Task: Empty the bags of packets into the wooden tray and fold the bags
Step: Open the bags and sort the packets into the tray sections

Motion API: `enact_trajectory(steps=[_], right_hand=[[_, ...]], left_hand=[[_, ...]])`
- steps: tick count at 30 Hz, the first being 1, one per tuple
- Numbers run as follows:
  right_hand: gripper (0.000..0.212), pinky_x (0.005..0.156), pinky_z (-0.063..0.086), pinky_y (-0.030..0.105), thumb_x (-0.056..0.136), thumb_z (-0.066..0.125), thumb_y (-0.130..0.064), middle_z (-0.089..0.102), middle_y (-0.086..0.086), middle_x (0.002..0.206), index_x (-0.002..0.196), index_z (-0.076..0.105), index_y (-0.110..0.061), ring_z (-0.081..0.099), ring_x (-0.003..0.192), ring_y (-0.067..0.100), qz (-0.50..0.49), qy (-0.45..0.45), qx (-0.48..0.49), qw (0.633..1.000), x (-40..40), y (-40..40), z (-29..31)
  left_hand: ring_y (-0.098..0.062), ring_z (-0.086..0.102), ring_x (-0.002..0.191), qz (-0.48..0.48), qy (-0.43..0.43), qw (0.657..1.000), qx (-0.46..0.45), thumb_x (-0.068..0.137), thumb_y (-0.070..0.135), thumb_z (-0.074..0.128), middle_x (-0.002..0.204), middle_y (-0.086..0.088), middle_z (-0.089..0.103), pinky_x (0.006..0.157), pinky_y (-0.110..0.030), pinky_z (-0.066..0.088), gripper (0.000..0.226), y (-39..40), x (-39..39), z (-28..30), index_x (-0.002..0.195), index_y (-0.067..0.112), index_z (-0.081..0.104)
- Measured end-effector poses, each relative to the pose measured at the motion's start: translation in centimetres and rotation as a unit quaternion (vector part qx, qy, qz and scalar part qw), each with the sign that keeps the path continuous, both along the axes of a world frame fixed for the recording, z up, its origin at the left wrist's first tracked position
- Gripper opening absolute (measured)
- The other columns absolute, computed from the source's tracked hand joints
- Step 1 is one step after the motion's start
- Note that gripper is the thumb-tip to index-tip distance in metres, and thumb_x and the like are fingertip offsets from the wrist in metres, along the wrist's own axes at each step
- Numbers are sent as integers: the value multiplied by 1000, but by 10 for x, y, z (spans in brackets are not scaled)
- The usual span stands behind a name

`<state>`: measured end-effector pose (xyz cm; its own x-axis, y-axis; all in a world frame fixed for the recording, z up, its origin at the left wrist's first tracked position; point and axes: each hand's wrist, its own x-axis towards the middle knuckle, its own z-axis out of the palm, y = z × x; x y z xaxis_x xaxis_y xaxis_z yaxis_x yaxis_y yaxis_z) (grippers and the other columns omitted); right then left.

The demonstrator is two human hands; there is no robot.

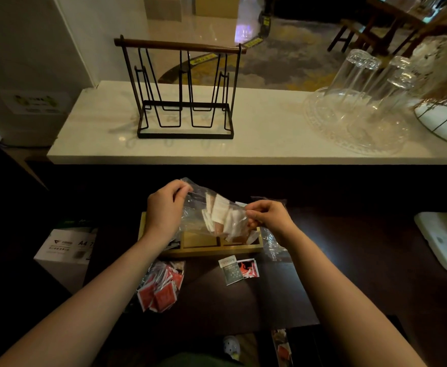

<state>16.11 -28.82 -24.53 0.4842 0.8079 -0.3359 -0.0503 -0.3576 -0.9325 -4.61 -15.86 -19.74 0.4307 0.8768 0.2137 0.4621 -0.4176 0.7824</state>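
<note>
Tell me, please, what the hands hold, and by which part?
Both hold the clear bag: left hand pinches its upper edge, right hand its other end.

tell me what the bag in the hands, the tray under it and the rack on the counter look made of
Bag: thin clear plastic film, glossy and crinkled; the white packets show through it.
Tray: pale wood, matte, with visible dividers; possibly bamboo.
Rack: thin black metal wire, it seems, with a dark brown top bar that looks like wood.

Clear glossy plastic bag, matt wooden tray, polished stone counter.
</note>
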Motion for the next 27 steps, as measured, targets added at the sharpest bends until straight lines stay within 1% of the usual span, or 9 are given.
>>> enact_trajectory(steps=[3, 8, 11, 13, 14, 17, 20, 23, 27], right_hand=[[10, 60, 54, 20, 85, 63, 3, 63, 7, 73, 92, 67, -3, 60, 58, 8, 1, 1, -3, 1000, 2, -2, -3], [10, 66, 54, 28, 85, 65, -1, 65, 7, 75, 91, 69, -7, 61, 60, 10, -2, 8, -20, 1000, 5, -5, -11], [10, 65, 56, 27, 86, 64, -2, 66, 5, 74, 91, 69, -8, 63, 59, 9, 1, 12, -17, 1000, 5, -8, -16], [10, 69, 56, 34, 86, 63, -2, 67, 6, 73, 90, 69, -8, 64, 60, 12, -1, 16, -8, 1000, 6, -9, -18], [10, 70, 57, 35, 86, 63, -1, 66, 6, 73, 90, 69, -8, 63, 60, 12, -1, 18, -6, 1000, 6, -9, -20], [11, 64, 56, 26, 87, 63, -1, 67, 6, 74, 90, 69, -9, 63, 60, 11, 0, 18, -9, 1000, 7, -10, -22], [11, 64, 56, 24, 87, 62, -1, 67, 6, 74, 91, 69, -8, 63, 61, 12, 0, 15, -7, 1000, 7, -10, -23], [11, 62, 56, 26, 88, 60, 0, 66, 4, 70, 90, 68, -8, 62, 60, 12, -12, 24, -3, 1000, 8, -12, -25], [10, 59, 54, 33, 89, 58, 1, 63, 5, 67, 90, 65, -5, 59, 58, 15, -21, 43, 0, 999, 5, -16, -28]], left_hand=[[-2, 54, 65, -2, 3, 1000, 0, 94, 18, 53, 74, 4, 64, 56, -15, 36, 18, -2, 4, 1, 87, 14, 69], [-6, 55, 67, -12, 16, 1000, 4, 94, 18, 53, 76, 2, 65, 57, -15, 38, 19, -3, 8, 4, 90, 12, 70], [-6, 57, 69, -21, 10, 1000, 14, 94, 18, 53, 77, 1, 66, 58, -18, 43, 19, -7, 10, 7, 90, 12, 70], [-10, 59, 71, -27, 6, 999, 27, 94, 19, 53, 77, 1, 67, 62, -21, 45, 19, -7, 12, 9, 90, 12, 70], [-10, 59, 70, -28, 11, 999, 29, 94, 20, 54, 76, 2, 66, 60, -19, 43, 19, -7, 13, 10, 89, 12, 70], [-1, 54, 63, -28, 21, 999, 27, 93, 21, 55, 70, 7, 60, 55, -10, 35, 17, -6, 15, 11, 88, 15, 70], [1, 51, 62, -31, 16, 999, 27, 93, 21, 55, 68, 10, 58, 53, -9, 37, 17, -9, 18, 14, 88, 15, 70], [0, 50, 59, -44, 10, 998, 36, 93, 20, 55, 63, 16, 51, 55, -6, 37, 16, -15, 22, 18, 87, 15, 69], [1, 49, 57, -67, 19, 996, 56, 93, 18, 55, 61, 19, 48, 55, -5, 36, 17, -20, 27, 20, 87, 13, 70]])
